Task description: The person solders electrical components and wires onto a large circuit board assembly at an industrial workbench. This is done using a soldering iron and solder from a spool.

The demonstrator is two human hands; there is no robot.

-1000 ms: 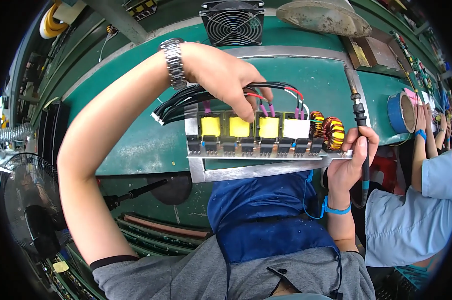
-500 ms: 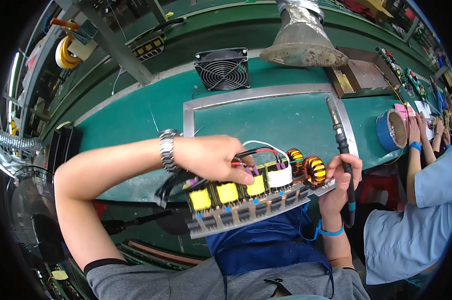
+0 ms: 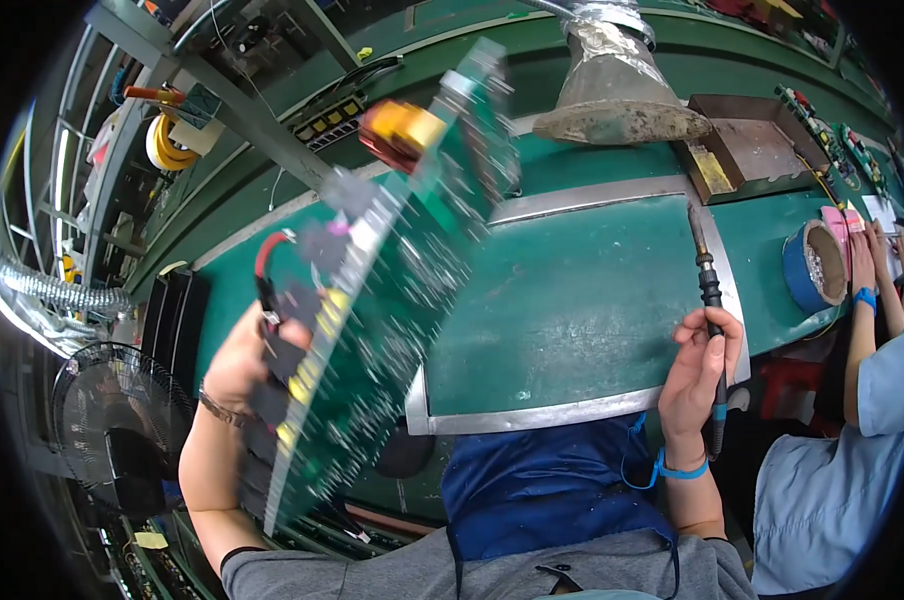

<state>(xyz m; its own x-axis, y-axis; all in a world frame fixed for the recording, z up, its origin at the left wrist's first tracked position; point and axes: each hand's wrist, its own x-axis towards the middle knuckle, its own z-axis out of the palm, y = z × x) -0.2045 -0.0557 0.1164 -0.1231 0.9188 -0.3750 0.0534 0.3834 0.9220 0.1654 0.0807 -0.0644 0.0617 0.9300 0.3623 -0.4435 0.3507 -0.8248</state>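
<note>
At far left stands a fan (image 3: 122, 430). The left hand (image 3: 240, 368) is closed on the board (image 3: 382, 310), gripping it from its component side. Blurred, the board slants steeply, raised over the left part of the bench (image 3: 562, 300), its green underside facing right. Next comes a metal frame (image 3: 542, 415) on the bench. The right hand (image 3: 700, 370) holds an iron (image 3: 709, 288) between thumb and fingers, tip pointing away from the body. Farther right is a blue tub (image 3: 798, 270), then a co-worker's sleeve (image 3: 887, 385).
</note>
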